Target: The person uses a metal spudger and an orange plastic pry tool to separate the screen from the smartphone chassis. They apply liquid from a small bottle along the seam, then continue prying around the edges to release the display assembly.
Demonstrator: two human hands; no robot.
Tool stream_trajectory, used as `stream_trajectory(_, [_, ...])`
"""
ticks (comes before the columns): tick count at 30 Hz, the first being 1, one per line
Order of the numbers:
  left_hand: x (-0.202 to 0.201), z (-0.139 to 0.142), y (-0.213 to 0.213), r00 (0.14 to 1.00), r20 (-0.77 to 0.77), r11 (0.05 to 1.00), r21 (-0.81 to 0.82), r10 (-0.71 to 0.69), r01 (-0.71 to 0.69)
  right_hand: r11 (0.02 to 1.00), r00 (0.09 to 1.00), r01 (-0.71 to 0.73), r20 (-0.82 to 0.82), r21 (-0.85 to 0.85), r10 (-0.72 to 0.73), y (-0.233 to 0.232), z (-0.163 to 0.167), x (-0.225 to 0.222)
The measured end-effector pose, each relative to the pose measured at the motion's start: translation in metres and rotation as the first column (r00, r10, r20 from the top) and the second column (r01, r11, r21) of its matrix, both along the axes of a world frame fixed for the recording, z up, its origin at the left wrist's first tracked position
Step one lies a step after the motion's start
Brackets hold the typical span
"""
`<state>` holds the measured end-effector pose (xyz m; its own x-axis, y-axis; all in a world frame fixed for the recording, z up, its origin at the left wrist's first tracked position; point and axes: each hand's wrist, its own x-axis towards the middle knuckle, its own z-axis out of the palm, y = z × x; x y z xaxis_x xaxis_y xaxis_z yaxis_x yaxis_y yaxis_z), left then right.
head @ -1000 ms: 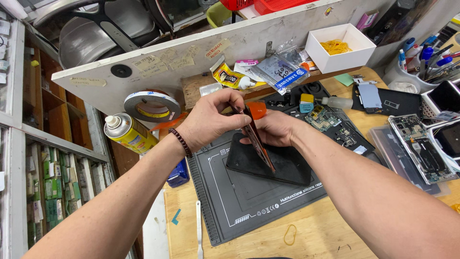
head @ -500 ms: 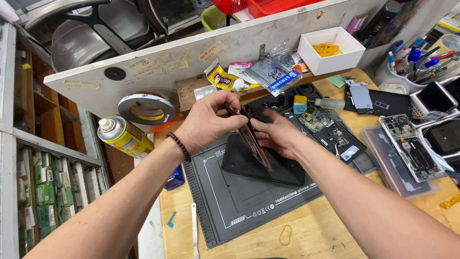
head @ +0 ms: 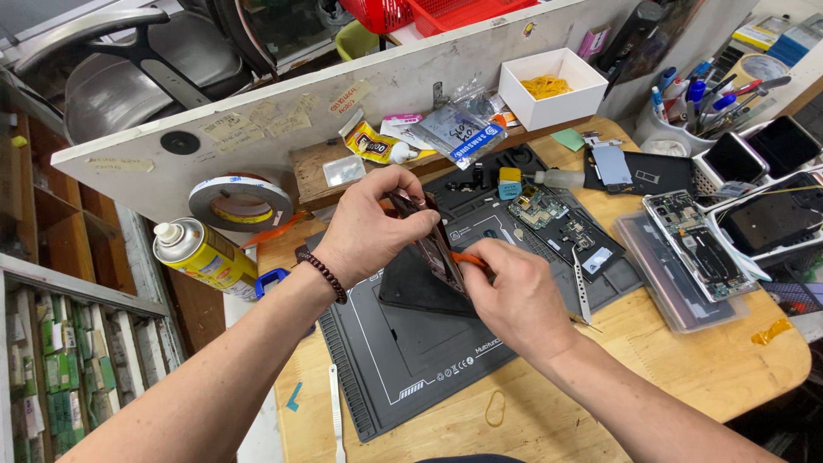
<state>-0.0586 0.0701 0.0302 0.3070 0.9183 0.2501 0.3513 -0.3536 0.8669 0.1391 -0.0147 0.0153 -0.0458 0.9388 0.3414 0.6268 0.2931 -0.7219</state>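
— While the left hand (head: 373, 231) holds the dark red phone frame (head: 431, 244) on its edge above the grey work mat (head: 403, 351), how far is the work?

— It looks to be in the middle, as a judgement. The frame is already apart from its insides: a circuit board (head: 542, 206) and small parts lie on the mat to the right, and an opened phone (head: 699, 244) rests on a clear tray beside the mat.

— And how do the hands stand?

— The left hand is closed around the upper end of the frame, thumb on one side and fingers on the other. The right hand (head: 514, 300) is curled near the lower end, and it pinches an orange tool (head: 470, 260) whose tip meets the frame's edge. How tightly it presses, one cannot tell.

— What is under the frame?

— A dark flat panel (head: 411, 283) lies on the mat just below it, perhaps the back cover or the screen; this is not clear.

— So what remains?

— Probably the prying or cleaning along the edge is not finished, because the tool is at the frame. The board is outside, so putting everything together seems not yet begun. Metal tweezers (head: 581, 287) lie near the right hand, untouched.
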Motion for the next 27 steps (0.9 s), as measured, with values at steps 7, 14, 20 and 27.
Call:
stream_trajectory(7, [-0.001,0.0,0.003,0.993,0.108,0.981,-0.195,0.043,-0.021,0.99,0.998,0.001,-0.07,0.138,0.009,0.008,0.001,0.002])
stream_trajectory(14, [-0.005,-0.005,0.006,0.995,0.089,0.993,-0.114,0.038,-0.027,0.908,0.773,-0.111,-0.609,-0.403,-0.175,0.032,0.003,0.018])
stream_trajectory(20, [-0.005,-0.009,0.011,0.992,0.111,0.993,-0.11,0.064,-0.052,0.877,0.778,-0.18,-0.61,-0.445,-0.15,0.035,-0.014,0.026])
stream_trajectory(27, [-0.006,-0.013,0.01,0.989,0.116,0.994,-0.082,0.088,-0.079,0.889,0.863,-0.12,-0.489,-0.443,-0.127,0.029,-0.011,0.021])
